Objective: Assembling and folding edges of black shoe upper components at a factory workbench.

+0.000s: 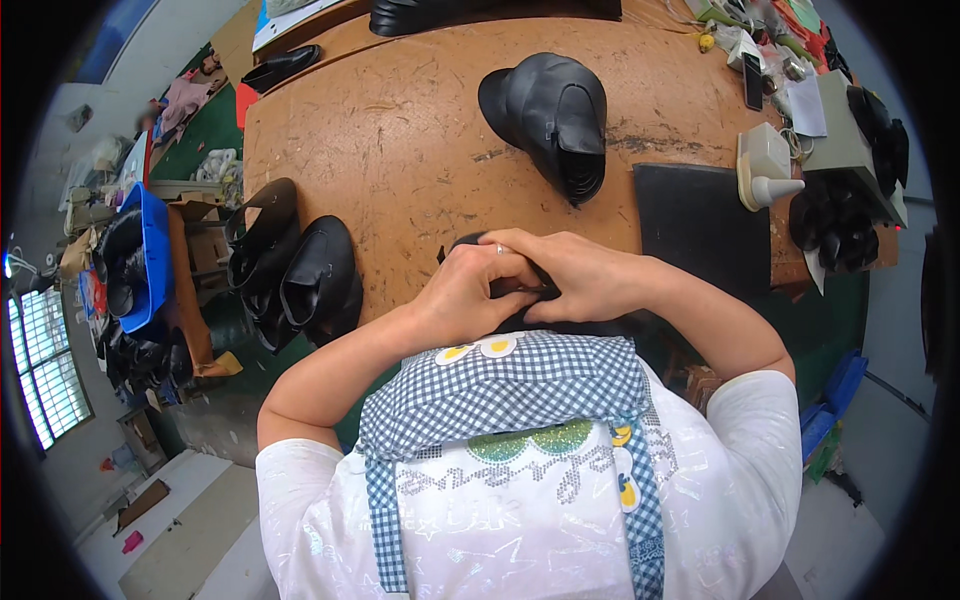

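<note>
Both hands meet at the near edge of the table, close to my body. My left hand [468, 288] has its fingers bent round a black leather shoe piece [541, 283]. From the other side my right hand [585, 275] grips the same piece, its fingers reaching over the left ones. Most of the piece is hidden by the hands, so its full shape does not show. Beyond them stands a nested stack of black shoe uppers [550, 120] with small buckles. To the left, more black shoe uppers [322, 275] lie at the table's edge.
The brown wooden table [400, 130] has a black mat [700, 225] at its right. Near that mat are a white bottle with a nozzle [775, 190] and a phone [752, 82]. A blue bin [150, 260] stands left of the table. A single black shoe [280, 68] lies far left.
</note>
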The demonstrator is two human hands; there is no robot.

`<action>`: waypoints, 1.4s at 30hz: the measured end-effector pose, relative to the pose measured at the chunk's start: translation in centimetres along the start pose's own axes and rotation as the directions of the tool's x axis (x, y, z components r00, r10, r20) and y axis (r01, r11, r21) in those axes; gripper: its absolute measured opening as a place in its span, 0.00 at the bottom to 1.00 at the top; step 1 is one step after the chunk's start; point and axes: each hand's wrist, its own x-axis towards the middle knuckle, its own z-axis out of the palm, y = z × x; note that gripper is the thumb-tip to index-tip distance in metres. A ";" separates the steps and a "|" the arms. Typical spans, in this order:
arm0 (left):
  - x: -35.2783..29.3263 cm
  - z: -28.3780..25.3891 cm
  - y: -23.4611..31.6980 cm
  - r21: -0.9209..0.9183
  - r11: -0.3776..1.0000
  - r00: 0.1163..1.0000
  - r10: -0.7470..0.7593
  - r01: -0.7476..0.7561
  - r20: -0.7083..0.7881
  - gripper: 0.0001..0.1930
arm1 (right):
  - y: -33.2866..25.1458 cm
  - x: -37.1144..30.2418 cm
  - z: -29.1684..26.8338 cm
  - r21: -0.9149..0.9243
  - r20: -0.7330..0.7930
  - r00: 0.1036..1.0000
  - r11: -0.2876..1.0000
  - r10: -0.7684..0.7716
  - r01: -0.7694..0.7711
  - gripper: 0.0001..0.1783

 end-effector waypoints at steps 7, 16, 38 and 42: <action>-0.7 1.2 -1.4 -0.098 0.995 0.993 -0.031 0.021 -0.111 0.09 | 2.6 -2.4 0.5 0.148 0.092 0.971 0.961 0.220 -0.232 0.12; 0.6 1.2 -2.0 0.553 0.593 0.756 0.646 -0.585 0.106 0.10 | 4.7 -3.5 0.2 0.631 0.205 0.901 0.652 0.382 -0.420 0.09; -0.9 0.1 -2.2 0.491 0.823 0.915 0.386 -0.286 -0.113 0.12 | 2.7 1.9 1.3 0.187 -0.028 0.984 0.968 0.178 -0.170 0.10; -0.2 -3.4 1.3 -0.225 0.930 0.946 -0.314 0.291 -0.074 0.10 | 1.6 0.8 -2.1 0.271 0.008 0.995 0.957 0.104 -0.102 0.12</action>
